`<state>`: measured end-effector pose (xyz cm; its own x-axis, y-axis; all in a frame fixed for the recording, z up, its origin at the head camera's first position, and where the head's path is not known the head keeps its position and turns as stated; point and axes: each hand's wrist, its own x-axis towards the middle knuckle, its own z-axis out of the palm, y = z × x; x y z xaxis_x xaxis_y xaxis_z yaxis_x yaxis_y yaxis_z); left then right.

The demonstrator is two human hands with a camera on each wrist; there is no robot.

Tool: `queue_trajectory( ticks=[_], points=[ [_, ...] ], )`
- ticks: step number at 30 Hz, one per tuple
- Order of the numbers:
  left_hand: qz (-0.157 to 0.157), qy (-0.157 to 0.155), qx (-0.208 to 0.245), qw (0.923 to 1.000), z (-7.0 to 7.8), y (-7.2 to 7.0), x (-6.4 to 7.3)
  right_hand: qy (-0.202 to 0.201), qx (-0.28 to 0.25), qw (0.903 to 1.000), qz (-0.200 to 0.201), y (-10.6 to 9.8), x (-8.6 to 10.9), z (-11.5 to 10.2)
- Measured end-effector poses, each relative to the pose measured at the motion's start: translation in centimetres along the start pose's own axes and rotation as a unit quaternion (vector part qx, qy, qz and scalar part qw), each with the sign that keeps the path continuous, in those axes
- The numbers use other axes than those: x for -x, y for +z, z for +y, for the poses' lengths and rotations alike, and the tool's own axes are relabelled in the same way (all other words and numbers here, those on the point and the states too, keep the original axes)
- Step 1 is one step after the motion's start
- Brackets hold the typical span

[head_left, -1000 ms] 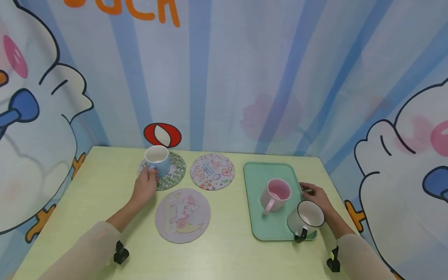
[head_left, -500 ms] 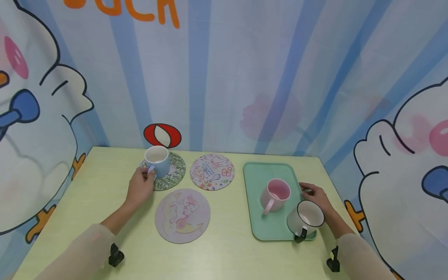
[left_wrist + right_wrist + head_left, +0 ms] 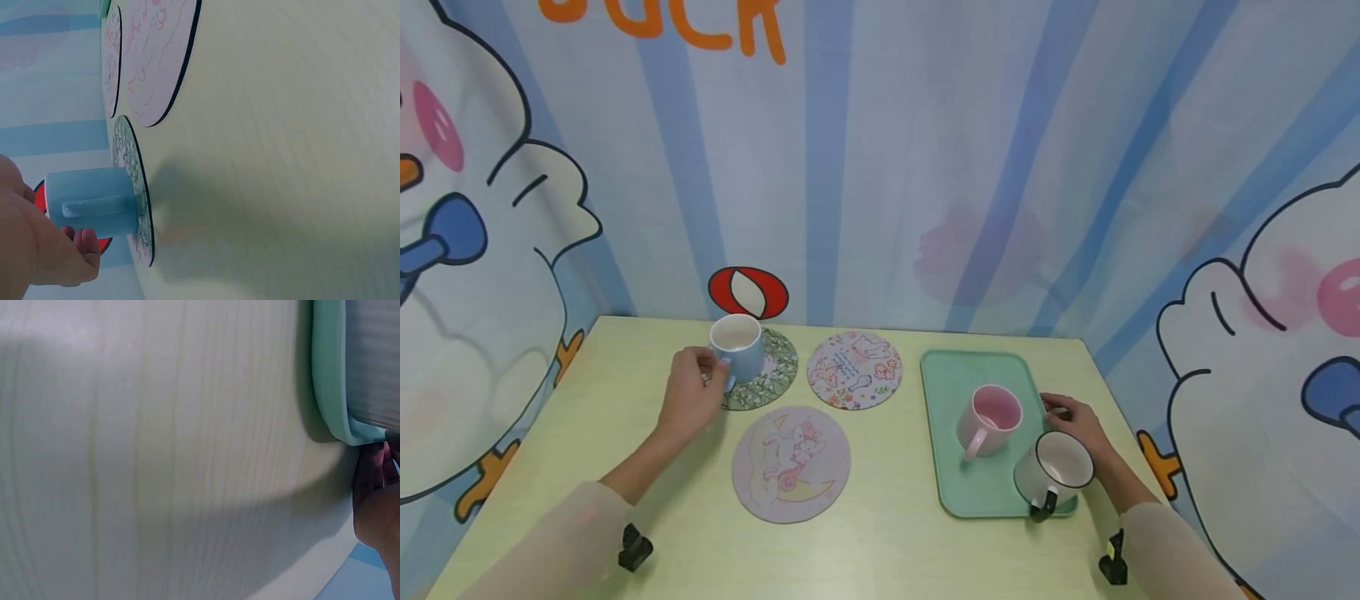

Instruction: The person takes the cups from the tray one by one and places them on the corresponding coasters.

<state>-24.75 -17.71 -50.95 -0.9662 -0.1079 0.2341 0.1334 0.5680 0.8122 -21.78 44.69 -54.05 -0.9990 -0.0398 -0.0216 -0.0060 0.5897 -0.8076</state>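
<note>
The left hand was just beside the blue cup, with its fingers loosely bent and apart; in the left wrist view the handle could be seen whole, and no finger seemed to be closed on it. The cup stood upright to the right of this hand, on the green leafy coaster, and its handle was turned toward the hand, probably because this side was the easiest to reach. Nearer to the body than the left hand, and to its right, lay the lilac coaster; the flowered coaster lay farther to its right, past the leafy one. All three were flat on the desk, well separated from the tray, which perhaps gave each enough room for one cup. The right hand had its fingers at the right edge of the green tray, maybe to keep it steady; whether they pinched this edge or only touched it, I could not tell. To the left of this hand, the pink mug stood on the tray, and the black-rimmed white mug was just nearer to the body, with its handle also facing the person.
</note>
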Motion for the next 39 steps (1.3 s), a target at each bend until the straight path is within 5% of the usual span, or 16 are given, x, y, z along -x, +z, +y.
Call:
queue_trajectory(
  ticks=[26,39],
  points=[
    [-0.016,0.065,-0.028,0.9974,2.5,-0.5,-0.7,0.006,0.0,1.0,0.004,0.0,0.1,0.3],
    [-0.031,0.104,-0.003,0.9941,3.0,-0.1,-0.6,0.01,0.011,0.9999,0.001,0.0,-0.3,0.8]
  ],
)
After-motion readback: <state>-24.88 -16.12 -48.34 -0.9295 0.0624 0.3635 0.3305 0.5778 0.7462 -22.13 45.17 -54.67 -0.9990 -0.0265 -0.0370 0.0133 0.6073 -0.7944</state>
